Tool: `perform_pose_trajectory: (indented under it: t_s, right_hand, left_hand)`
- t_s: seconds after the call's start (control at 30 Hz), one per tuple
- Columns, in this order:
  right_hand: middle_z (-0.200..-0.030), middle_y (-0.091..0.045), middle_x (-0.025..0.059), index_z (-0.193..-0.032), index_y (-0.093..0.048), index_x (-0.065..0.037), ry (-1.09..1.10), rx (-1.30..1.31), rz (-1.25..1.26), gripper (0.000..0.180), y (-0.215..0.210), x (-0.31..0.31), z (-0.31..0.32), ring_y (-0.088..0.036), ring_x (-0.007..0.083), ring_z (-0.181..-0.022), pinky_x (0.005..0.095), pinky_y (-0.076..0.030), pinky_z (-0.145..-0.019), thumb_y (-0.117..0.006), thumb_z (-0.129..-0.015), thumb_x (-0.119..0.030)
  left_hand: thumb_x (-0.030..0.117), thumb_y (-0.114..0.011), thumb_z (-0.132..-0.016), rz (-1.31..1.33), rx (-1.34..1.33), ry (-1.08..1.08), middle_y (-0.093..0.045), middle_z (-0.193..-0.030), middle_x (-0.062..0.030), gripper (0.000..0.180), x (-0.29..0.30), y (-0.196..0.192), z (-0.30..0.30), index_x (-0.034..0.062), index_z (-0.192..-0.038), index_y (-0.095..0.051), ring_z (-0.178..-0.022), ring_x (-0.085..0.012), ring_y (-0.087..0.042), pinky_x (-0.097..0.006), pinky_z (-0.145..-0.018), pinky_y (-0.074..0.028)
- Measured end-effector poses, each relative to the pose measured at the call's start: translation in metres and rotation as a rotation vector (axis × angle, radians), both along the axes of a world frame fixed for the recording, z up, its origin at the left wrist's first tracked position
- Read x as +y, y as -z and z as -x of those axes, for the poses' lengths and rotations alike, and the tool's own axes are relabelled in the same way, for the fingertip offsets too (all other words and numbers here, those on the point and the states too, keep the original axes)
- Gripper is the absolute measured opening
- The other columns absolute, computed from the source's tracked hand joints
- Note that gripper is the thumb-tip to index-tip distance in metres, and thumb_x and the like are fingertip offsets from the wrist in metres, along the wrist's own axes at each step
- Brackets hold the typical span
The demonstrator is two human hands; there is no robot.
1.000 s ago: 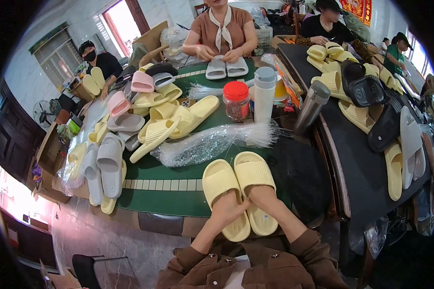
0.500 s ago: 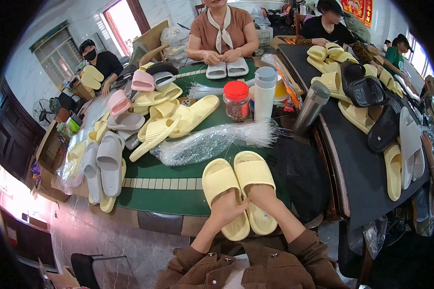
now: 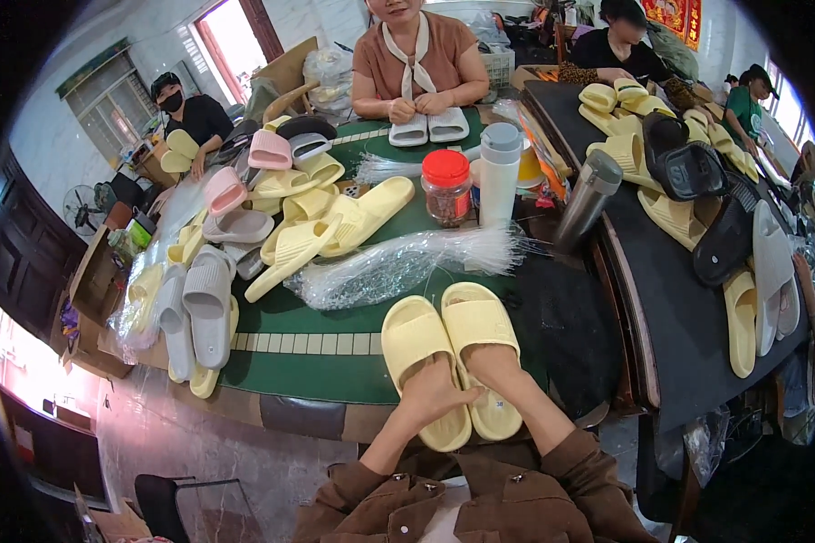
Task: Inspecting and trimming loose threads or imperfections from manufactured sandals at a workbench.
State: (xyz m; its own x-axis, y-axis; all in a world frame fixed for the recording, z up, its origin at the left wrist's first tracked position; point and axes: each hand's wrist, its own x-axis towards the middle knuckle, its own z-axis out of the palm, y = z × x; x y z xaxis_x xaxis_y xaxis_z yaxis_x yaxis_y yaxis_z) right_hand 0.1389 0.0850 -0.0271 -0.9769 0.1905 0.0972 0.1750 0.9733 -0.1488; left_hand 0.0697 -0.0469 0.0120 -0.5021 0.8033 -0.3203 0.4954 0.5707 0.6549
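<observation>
A pair of pale yellow slide slippers lies side by side in front of me, toes away, at the table's near edge. My left hand (image 3: pixel 427 398) reaches into the left slipper (image 3: pixel 415 337), its fingers hidden under the broad strap. Its thumb stretches sideways onto the inner edge of the right slipper (image 3: pixel 481 324). Into that right slipper goes my right hand (image 3: pixel 496 366), its fingers likewise out of sight beneath the ribbed strap. Both heels stick out toward me past the table edge, between my wrists.
Beyond the slippers lies a bundle of clear plastic ties (image 3: pixel 407 265). A red-lidded jar (image 3: pixel 445 190), a white bottle (image 3: pixel 498 176) and a steel flask (image 3: pixel 589 201) stand behind it. Loose slippers (image 3: pixel 303 240) heap at left, more on the black table (image 3: pixel 670 299). Co-workers sit around.
My left thumb has spread further over the right slipper's footbed. Both slippers stay nearly in place. At far left, a co-worker's held pair of yellow slippers has turned and lowered slightly.
</observation>
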Motion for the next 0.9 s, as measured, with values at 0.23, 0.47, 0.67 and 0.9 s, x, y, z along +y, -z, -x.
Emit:
perform_pose_trajectory:
  t_s: [0.23,0.47,0.67,0.9]
  right_hand:
    - [-0.089,-0.065,0.0147,-0.093,-0.065,-0.004,-0.008,0.061,0.012,0.026,0.008,0.001,0.001,-0.063,0.0303,-0.079,0.0406,-0.049,-0.071,-0.056,-0.073,-0.017]
    - [-0.092,-0.063,0.0196,-0.096,-0.064,-0.001,0.023,0.197,0.191,0.029,0.005,0.003,0.002,-0.06,0.034,-0.087,0.0415,-0.046,-0.078,-0.056,-0.073,-0.014]
    - [-0.096,-0.062,0.0191,-0.1,-0.062,-0.002,0.133,0.056,0.493,0.027,0.001,0.004,-0.001,-0.058,0.0377,-0.087,0.0453,-0.045,-0.078,-0.05,-0.083,-0.019]
    - [-0.096,-0.062,0.0222,-0.097,-0.063,0.0,0.15,0.217,0.55,0.028,-0.011,0.001,0.0,-0.058,0.0386,-0.09,0.0449,-0.044,-0.081,-0.049,-0.083,-0.019]
  left_hand:
    - [0.045,-0.068,-0.068,-0.006,0.15,-0.018,-0.047,-0.114,-0.0323,0.08,0.002,0.005,-0.006,-0.0107,-0.117,-0.038,-0.105,-0.0419,-0.051,-0.044,-0.088,-0.044]
    - [0.044,-0.062,-0.075,0.0,0.215,-0.065,-0.046,-0.116,-0.0311,0.069,0.003,0.011,-0.011,-0.01,-0.113,-0.043,-0.102,-0.0438,-0.052,-0.047,-0.087,-0.044]
    - [0.043,-0.058,-0.079,-0.148,0.455,-0.075,-0.053,-0.106,-0.0294,0.061,0.0,0.03,-0.014,-0.0086,-0.109,-0.046,-0.099,-0.0428,-0.053,-0.05,-0.086,-0.042]
    - [0.042,-0.055,-0.08,-0.135,0.409,-0.075,-0.052,-0.107,-0.0296,0.059,0.002,0.025,-0.015,-0.0086,-0.109,-0.047,-0.101,-0.0435,-0.051,-0.051,-0.089,-0.038]
